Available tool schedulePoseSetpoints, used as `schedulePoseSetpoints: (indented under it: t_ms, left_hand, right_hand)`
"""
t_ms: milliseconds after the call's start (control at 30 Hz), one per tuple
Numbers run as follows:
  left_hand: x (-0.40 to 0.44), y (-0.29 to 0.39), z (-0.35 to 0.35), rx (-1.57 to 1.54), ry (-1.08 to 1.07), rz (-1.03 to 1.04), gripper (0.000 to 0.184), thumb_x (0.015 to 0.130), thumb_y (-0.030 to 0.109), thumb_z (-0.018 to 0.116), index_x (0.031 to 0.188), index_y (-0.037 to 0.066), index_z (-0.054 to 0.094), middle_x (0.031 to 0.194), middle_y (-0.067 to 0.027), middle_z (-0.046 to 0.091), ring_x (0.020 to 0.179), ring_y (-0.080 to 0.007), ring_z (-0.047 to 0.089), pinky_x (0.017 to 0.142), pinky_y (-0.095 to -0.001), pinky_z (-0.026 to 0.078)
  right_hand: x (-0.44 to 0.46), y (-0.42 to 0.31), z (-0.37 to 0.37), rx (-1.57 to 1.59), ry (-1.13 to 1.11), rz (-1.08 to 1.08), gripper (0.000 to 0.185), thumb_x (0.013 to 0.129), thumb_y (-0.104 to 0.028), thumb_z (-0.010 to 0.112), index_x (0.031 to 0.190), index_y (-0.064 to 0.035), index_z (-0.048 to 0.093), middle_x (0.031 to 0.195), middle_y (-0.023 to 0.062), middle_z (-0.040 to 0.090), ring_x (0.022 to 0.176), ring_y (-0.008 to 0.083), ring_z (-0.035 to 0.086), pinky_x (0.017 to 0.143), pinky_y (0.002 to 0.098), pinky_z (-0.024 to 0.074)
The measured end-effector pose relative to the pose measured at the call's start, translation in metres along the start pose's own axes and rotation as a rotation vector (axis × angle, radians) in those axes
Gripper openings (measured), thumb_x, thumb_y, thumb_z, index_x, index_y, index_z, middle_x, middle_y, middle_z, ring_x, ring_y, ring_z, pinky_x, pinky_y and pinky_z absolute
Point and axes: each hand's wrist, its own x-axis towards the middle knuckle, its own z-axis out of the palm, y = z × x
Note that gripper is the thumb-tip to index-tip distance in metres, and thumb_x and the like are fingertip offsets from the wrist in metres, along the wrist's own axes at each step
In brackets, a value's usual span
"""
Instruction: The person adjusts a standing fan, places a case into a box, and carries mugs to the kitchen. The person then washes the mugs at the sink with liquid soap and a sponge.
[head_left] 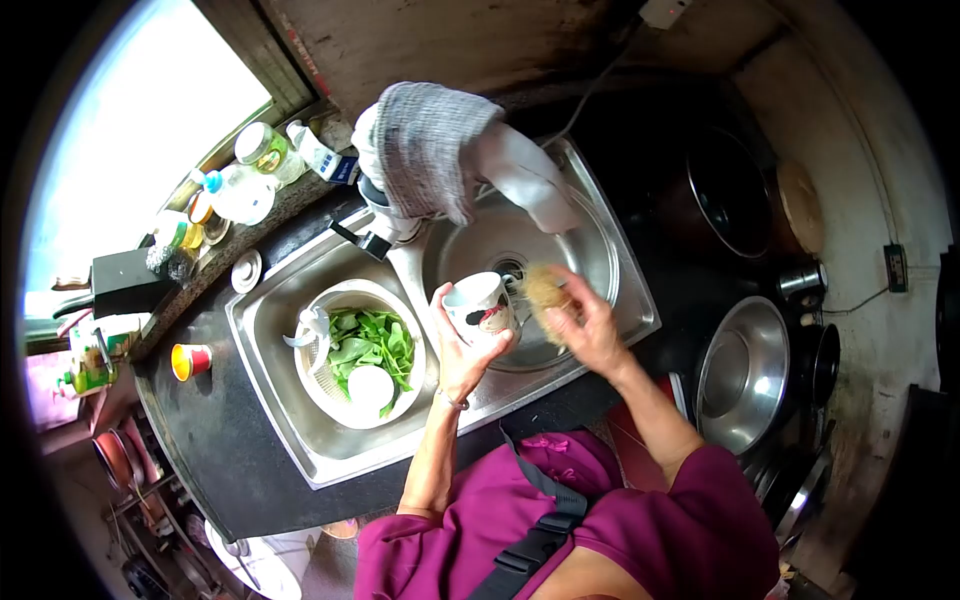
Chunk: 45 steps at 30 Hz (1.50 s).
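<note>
My left hand point(465, 352) is closed around a white mug point(474, 296) with a dark and red print, above the front edge of the right sink basin point(440, 262). Its handle faces my right hand. In my right hand point(594, 330) is a tan, fibrous scrubber that looks like a loofah point(544, 296), just right of the mug. Whether the loofah touches the mug I cannot tell. In the left basin point(268, 385) stands a white colander point(350, 420) with green leaves point(350, 345) and a small round white item point(371, 388).
Grey and white cloths point(430, 140) hang over the faucet area behind the basins. Jars and bottles point(240, 195) line the window ledge. A red and yellow cup point(191, 361) stands on the dark counter at left. A large steel bowl point(742, 375) and pots are on the right.
</note>
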Motion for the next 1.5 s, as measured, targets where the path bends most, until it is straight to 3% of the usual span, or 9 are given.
schedulePoseSetpoints:
  t_ms: [100,333,600,700,900,1033,1167,1267,1500]
  left_hand:
    - [-0.005,-0.001,0.016,-0.086,-0.032,0.008,0.094,0.058,0.014,0.080,0.131,0.010,0.019,0.114,-0.0156,0.046,0.102,-0.0239,0.050,0.087,-0.0343,0.044]
    - [-0.033,0.021,0.040,0.042,0.056,0.203,0.078,0.060,0.007,0.076,0.121,0.010,0.028,0.104,-0.0101,0.047,0.093,-0.0181,0.049,0.081,-0.0302,0.043]
    - [-0.036,0.018,0.044,-0.228,0.025,0.113,0.081,0.061,0.008,0.076,0.120,0.011,0.021,0.109,-0.0145,0.044,0.095,-0.0205,0.049,0.081,-0.0314,0.044]
    - [-0.029,0.017,0.038,-0.048,0.045,0.174,0.083,0.059,0.010,0.077,0.120,0.011,0.021,0.108,-0.0142,0.043,0.096,-0.0205,0.048,0.083,-0.0324,0.043]
    - [-0.023,0.024,0.037,0.129,0.011,0.171,0.082,0.060,0.010,0.077,0.120,0.011,0.021,0.105,-0.0140,0.045,0.094,-0.0200,0.049,0.078,-0.0318,0.045]
    - [-0.024,0.020,0.036,-0.063,-0.018,0.165,0.082,0.059,0.010,0.077,0.120,0.010,0.021,0.104,-0.0135,0.044,0.092,-0.0196,0.048,0.077,-0.0300,0.045]
    - [-0.014,0.024,0.031,-0.081,-0.036,0.094,0.080,0.060,0.008,0.076,0.119,0.008,0.021,0.105,-0.0139,0.044,0.091,-0.0187,0.050,0.078,-0.0297,0.045]
    - [-0.018,0.038,0.030,-0.064,-0.079,0.080,0.080,0.060,0.006,0.075,0.119,0.009,0.022,0.102,-0.0114,0.047,0.091,-0.0177,0.051,0.079,-0.0297,0.046]
    - [-0.009,0.038,0.019,-0.419,-0.367,-0.101,0.077,0.060,0.015,0.076,0.120,0.009,0.029,0.103,-0.0091,0.048,0.096,-0.0165,0.050,0.083,-0.0289,0.044]
  right_hand:
    - [-0.005,-0.024,0.026,-0.323,0.178,-0.376,0.036,0.077,-0.009,0.061,0.110,0.0016,0.051,0.097,0.0183,0.055,0.085,0.0267,0.059,0.073,0.0328,0.0506]
    - [-0.012,-0.030,0.040,-0.253,0.263,-0.310,0.013,0.073,-0.001,0.058,0.082,0.0008,0.048,0.076,0.0161,0.053,0.065,0.0325,0.056,0.058,0.0370,0.0455]
    - [-0.010,-0.010,0.033,0.076,0.360,0.018,0.010,0.079,-0.003,0.056,0.079,0.0008,0.047,0.063,0.0119,0.057,0.056,0.0228,0.059,0.050,0.0330,0.0461]
    - [-0.016,-0.023,0.037,-0.147,0.381,-0.278,0.010,0.076,-0.001,0.058,0.078,-0.0001,0.048,0.068,0.0142,0.055,0.059,0.0290,0.058,0.052,0.0350,0.0455]
    - [-0.002,-0.041,0.028,-0.258,0.312,-0.363,0.007,0.077,-0.003,0.057,0.078,-0.0003,0.051,0.072,0.0149,0.056,0.062,0.0308,0.059,0.051,0.0352,0.0469]
    - [0.005,-0.005,0.024,-0.055,0.308,0.012,0.007,0.082,-0.004,0.057,0.079,0.0005,0.052,0.068,0.0079,0.059,0.064,0.0107,0.056,0.051,0.0279,0.0447]
    - [0.003,-0.024,0.032,-0.108,0.333,-0.232,0.007,0.079,0.000,0.057,0.078,0.0014,0.050,0.071,0.0078,0.056,0.060,0.0145,0.055,0.051,0.0290,0.0444]
    - [0.001,-0.043,0.025,-0.374,0.243,-0.458,0.009,0.071,0.001,0.059,0.075,0.0000,0.051,0.075,0.0124,0.052,0.059,0.0297,0.057,0.049,0.0362,0.0454]
    - [0.017,-0.048,-0.012,-0.156,-0.101,-0.392,0.007,0.078,-0.006,0.060,0.078,0.0005,0.058,0.076,0.0073,0.055,0.060,0.0158,0.058,0.049,0.0290,0.0456]
